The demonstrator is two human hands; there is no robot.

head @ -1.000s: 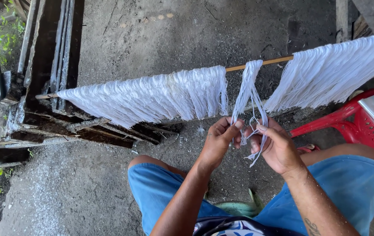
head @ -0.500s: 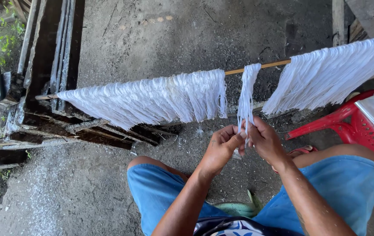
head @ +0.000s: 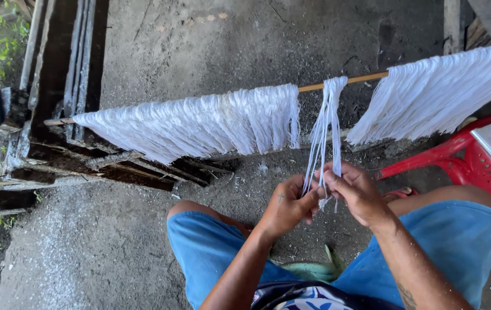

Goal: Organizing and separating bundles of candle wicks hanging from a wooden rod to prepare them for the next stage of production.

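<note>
Gripping the separated white strand bundle (head: 327, 123) near the pole's (head: 343, 81) middle, left hand (head: 288, 205) and right hand (head: 355, 192) pinch its ends; uneven pulling could tangle neighbouring strands

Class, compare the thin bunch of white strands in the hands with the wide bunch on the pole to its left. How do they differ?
The thin bunch is narrow; the wide bunch spreads broadly along the pole. The thin bunch hangs alone between two gaps of bare pole and is pinched at its lower end by the left hand and right hand; the wide bunch hangs free, untouched. Both are white and draped over the same pole.
</note>
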